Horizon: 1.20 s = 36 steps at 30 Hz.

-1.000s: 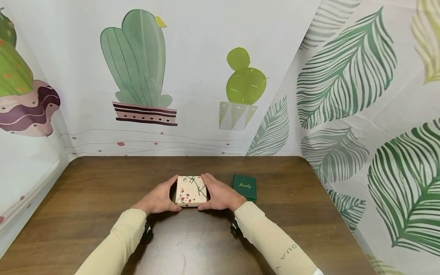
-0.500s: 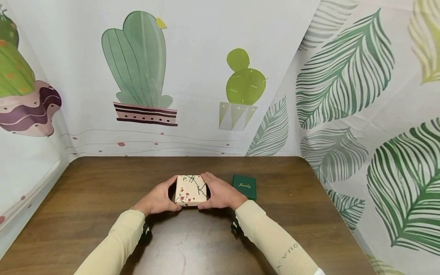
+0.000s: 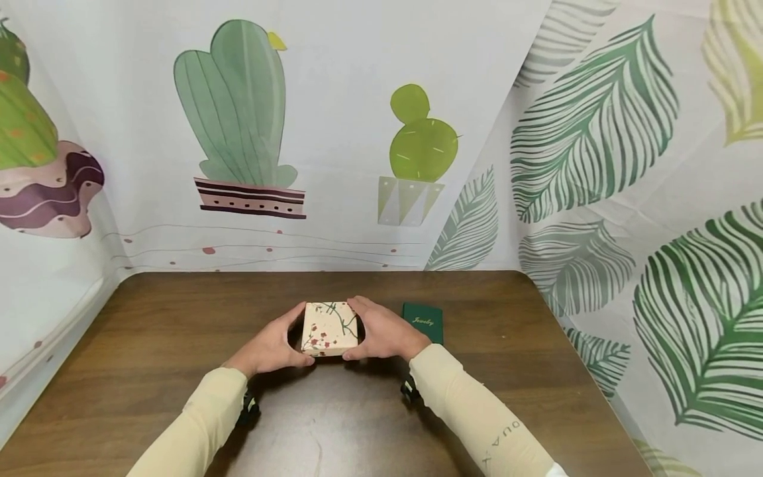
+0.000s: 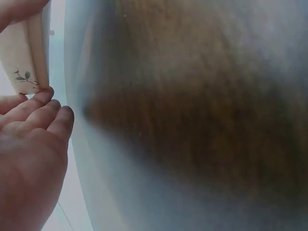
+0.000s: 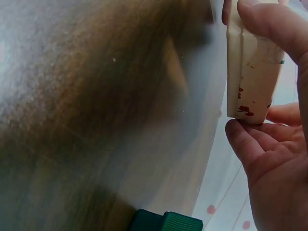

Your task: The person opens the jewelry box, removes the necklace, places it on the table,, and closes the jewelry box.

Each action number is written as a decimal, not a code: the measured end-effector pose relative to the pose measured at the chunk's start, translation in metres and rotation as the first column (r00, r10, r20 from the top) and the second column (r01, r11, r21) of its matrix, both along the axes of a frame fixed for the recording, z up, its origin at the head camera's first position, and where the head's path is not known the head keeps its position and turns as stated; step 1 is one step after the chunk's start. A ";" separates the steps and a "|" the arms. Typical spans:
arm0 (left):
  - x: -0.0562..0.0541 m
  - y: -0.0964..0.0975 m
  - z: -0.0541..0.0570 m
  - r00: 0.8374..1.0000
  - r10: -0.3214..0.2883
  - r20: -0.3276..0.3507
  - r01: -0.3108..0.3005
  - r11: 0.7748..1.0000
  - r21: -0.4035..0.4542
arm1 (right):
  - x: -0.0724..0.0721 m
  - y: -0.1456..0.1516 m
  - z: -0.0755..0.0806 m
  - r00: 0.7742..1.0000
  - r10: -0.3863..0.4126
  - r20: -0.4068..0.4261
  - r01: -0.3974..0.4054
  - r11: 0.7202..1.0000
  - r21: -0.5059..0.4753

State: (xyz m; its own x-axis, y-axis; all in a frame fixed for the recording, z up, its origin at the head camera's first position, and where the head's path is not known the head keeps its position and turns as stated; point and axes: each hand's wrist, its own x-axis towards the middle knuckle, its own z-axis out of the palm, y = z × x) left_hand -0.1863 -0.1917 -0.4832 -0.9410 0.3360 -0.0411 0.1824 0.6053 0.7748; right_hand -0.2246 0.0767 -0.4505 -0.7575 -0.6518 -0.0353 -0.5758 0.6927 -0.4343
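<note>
The left hand [image 3: 268,346] and right hand [image 3: 386,331] grip the floral box [image 3: 330,328] between them, thumbs at its near corners, over the table [image 3: 179,318]. Light, even pressure from both sides should hold it level, clear of the green box [image 3: 424,320] to its right.

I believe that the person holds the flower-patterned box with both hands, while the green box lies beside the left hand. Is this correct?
Not quite: the head view shows the green box beside the right hand, not the left hand. Both do hold the flower-patterned box.
</note>
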 end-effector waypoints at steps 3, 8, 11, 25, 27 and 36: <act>0.000 0.002 0.001 1.000 -0.005 -0.018 0.005 1.000 -0.002 | 0.000 0.001 0.001 1.000 0.002 -0.002 -0.002 1.000 -0.003; 0.001 0.005 0.003 0.999 0.001 -0.033 -0.001 1.000 -0.006 | -0.002 0.003 0.003 1.000 0.011 -0.023 -0.012 1.000 -0.025; 0.002 0.006 0.003 0.999 0.011 -0.043 -0.011 1.000 0.002 | -0.002 0.004 0.004 1.000 0.014 -0.026 -0.015 0.999 -0.036; 0.007 0.010 0.004 0.999 0.023 -0.043 -0.021 0.998 0.051 | 0.000 0.009 0.012 1.000 0.020 -0.014 -0.021 0.998 -0.059; 0.008 0.011 0.005 0.999 0.022 -0.040 -0.019 0.998 0.064 | 0.001 0.010 0.013 1.000 0.016 -0.008 -0.016 0.998 -0.058; 0.011 0.011 0.012 0.998 0.019 -0.053 -0.013 0.994 0.109 | 0.005 0.013 0.021 1.000 0.021 -0.021 -0.023 0.998 -0.062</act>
State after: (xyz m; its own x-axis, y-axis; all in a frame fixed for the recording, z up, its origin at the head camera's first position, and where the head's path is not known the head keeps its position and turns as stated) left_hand -0.1757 -0.1802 -0.4709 -0.9462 0.3204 0.0452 0.2161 0.5217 0.8253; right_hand -0.2198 0.0893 -0.4293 -0.7431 -0.6688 0.0208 -0.5995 0.6517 -0.4646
